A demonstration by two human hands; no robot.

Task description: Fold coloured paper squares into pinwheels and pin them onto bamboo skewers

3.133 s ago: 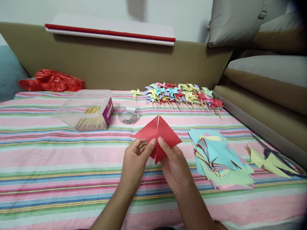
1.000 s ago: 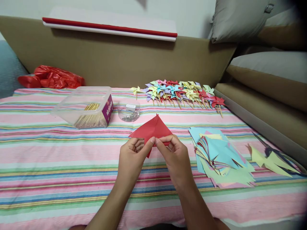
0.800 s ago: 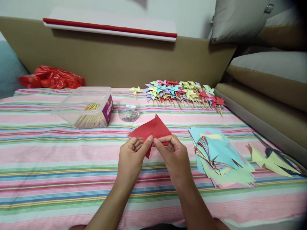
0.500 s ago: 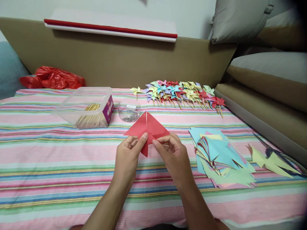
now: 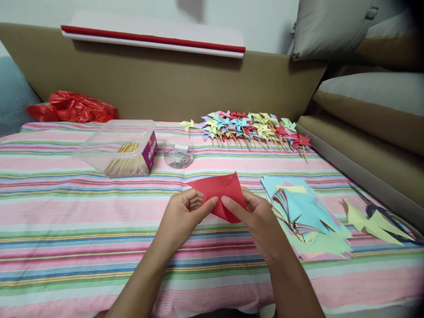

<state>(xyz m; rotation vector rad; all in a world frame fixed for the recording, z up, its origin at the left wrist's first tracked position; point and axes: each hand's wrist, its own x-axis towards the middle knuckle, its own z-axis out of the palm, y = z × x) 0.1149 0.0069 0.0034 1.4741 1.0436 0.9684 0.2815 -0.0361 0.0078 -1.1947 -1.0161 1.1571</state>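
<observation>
A red paper piece is held between both hands above the striped cloth, its corners pointing outward and small holes near its top right corner. My left hand grips its left side, thumb on top and fingers curled beneath. On its right side, my right hand pinches it with the thumb on the near face and fingers behind. The two thumb tips lie close together near the middle of the paper. Ahead of my left hand stands a round clear container of small metal pieces with a little white box inside.
A clear plastic box of wooden sticks stands left. Finished paper pinwheels lie at the back. To the right are stacked coloured papers, yellow paper pieces and dark-handled scissors. A red plastic bag sits back left.
The red paper has turned and shifted slightly right and nearer, from a triangle shape with a slit pointing up to a squarer face. Both hands have moved a little right with it.
</observation>
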